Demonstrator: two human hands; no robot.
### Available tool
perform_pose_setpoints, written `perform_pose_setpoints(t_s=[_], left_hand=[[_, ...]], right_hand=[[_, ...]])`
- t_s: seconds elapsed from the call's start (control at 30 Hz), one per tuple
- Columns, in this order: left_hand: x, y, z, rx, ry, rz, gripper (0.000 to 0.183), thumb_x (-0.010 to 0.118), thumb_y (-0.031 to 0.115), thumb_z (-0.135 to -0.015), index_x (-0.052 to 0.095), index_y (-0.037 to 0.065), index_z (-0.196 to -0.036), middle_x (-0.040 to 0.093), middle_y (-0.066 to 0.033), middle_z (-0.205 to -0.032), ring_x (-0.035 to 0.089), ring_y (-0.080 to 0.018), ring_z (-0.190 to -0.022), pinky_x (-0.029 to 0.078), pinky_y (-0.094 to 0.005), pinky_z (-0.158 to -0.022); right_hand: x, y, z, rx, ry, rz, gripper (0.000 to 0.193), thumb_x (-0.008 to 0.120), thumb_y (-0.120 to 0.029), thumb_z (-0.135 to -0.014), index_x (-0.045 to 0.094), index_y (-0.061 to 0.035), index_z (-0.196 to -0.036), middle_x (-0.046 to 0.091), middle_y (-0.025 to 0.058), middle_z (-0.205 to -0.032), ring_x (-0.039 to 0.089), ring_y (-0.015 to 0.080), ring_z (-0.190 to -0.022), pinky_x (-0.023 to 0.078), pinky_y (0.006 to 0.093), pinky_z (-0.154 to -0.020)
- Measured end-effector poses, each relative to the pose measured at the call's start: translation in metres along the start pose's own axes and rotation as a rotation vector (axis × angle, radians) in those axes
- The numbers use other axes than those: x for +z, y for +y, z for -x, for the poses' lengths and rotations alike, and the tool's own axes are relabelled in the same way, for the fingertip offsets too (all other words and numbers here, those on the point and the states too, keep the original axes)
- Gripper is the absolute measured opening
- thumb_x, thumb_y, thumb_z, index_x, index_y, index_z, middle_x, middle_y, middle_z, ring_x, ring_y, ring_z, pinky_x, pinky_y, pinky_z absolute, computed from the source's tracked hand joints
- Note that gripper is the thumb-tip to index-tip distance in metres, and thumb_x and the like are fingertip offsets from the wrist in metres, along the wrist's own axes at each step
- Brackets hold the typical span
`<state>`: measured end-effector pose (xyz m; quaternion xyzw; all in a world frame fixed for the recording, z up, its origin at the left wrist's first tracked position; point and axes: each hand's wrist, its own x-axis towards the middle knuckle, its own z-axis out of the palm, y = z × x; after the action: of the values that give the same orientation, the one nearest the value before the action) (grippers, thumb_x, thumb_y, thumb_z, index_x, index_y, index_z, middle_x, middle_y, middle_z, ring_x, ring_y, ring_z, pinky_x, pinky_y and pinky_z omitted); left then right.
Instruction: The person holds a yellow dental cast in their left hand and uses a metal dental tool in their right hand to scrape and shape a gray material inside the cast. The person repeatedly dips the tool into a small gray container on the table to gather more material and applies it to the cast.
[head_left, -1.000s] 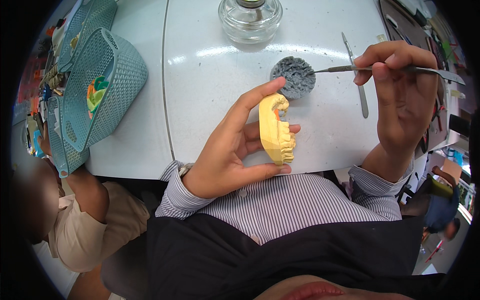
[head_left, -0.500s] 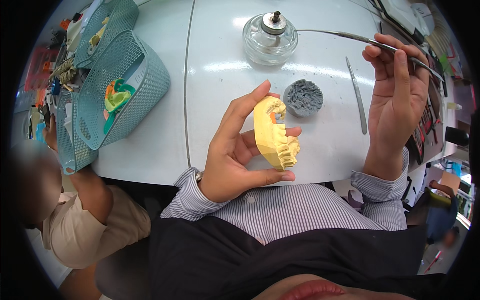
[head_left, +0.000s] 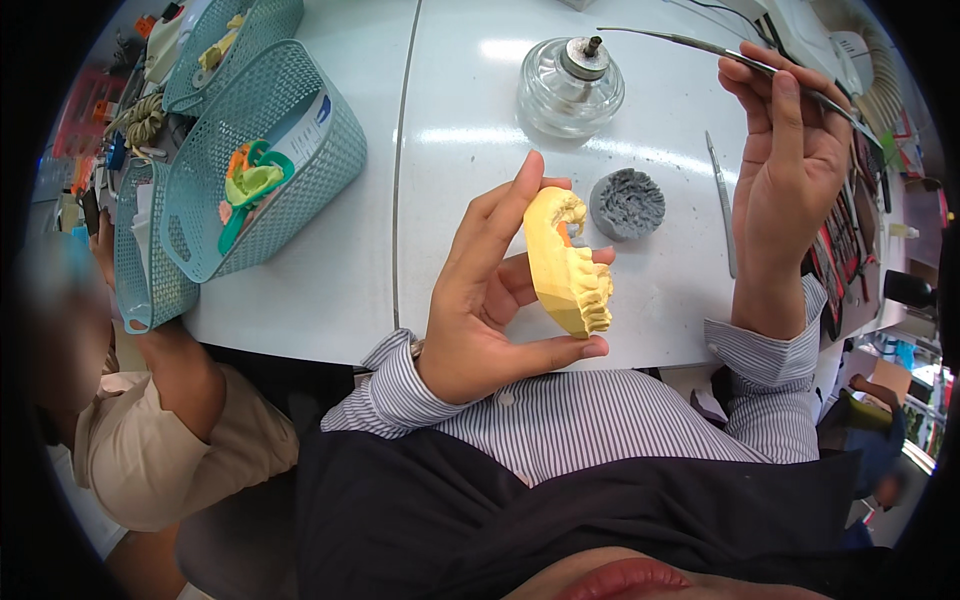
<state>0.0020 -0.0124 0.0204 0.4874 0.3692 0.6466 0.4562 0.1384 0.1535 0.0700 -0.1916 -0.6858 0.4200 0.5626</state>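
Note:
My left hand (head_left: 490, 290) is closed round a yellow plaster dental model (head_left: 562, 275), its row of teeth facing right. A bit of orange and grey shows in a gap among the teeth. In my right hand (head_left: 795, 160), pinched by the fingers, is a thin metal wax carving tool (head_left: 720, 52); its tip reaches left, just above the metal wick holder of a glass spirit lamp (head_left: 570, 90). No flame can be made out at the wick. Between my hands, a round block of grey wax (head_left: 627, 204) with a gouged top rests on the white table.
A scalpel-like knife (head_left: 720, 200) lies on the table (head_left: 480, 190) left of my right forearm. Blue-green baskets (head_left: 340, 150) stand at the left, one holding a green impression tray (head_left: 240, 215). A co-worker (head_left: 190, 430) sits at the left. A dark case of tools (head_left: 840, 250) lies far right.
My right hand has lifted the tool's tip from beside the lamp's wick holder to above it. The table scene has shifted slightly right in view. My left hand still holds the model.

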Motion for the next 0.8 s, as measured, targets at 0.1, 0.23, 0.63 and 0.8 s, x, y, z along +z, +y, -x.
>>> perform_pose_setpoints(t_s=[0.1,0.23,0.63,0.8], left_hand=[[0.000,-0.001,0.000,0.012,-0.003,-0.005,0.100,0.074,0.001,-0.054,0.007,-0.002,-0.128,0.022,-0.0171,-0.125,0.043,-0.0305,-0.107,0.042,-0.0421,-0.086],[-0.001,-0.001,-0.002,0.053,-0.004,-0.060,0.098,0.074,0.000,-0.055,0.009,-0.003,-0.128,0.022,-0.0151,-0.124,0.045,-0.0300,-0.105,0.041,-0.0427,-0.087],[0.015,-0.011,-0.004,0.583,0.138,-0.225,0.072,0.074,0.011,-0.057,0.036,-0.007,-0.115,0.033,-0.0151,-0.111,0.046,-0.0285,-0.103,0.048,-0.0379,-0.080],[0.021,-0.014,0.001,0.544,0.128,-0.143,0.070,0.074,0.011,-0.056,0.037,-0.007,-0.113,0.035,-0.0152,-0.109,0.051,-0.0305,-0.097,0.049,-0.0368,-0.079]], right_hand=[[-0.002,0.002,0.000,0.019,-0.003,0.000,0.013,0.038,-0.007,-0.087,0.044,0.0008,-0.096,0.053,0.0200,-0.097,0.056,0.0243,-0.088,0.046,0.0319,-0.082],[-0.014,-0.004,0.001,0.091,0.101,-0.128,0.016,0.036,-0.007,-0.087,0.046,0.0013,-0.097,0.051,0.0203,-0.102,0.053,0.0236,-0.093,0.042,0.0331,-0.087],[-0.071,-0.020,0.023,0.144,0.156,-0.280,0.017,0.036,-0.006,-0.086,0.046,0.0041,-0.096,0.047,0.0229,-0.105,0.051,0.0219,-0.089,0.040,0.0306,-0.086],[-0.074,-0.018,0.023,0.153,0.050,-0.417,0.019,0.034,-0.005,-0.086,0.043,0.0051,-0.100,0.046,0.0229,-0.105,0.051,0.0214,-0.088,0.039,0.0301,-0.086]])
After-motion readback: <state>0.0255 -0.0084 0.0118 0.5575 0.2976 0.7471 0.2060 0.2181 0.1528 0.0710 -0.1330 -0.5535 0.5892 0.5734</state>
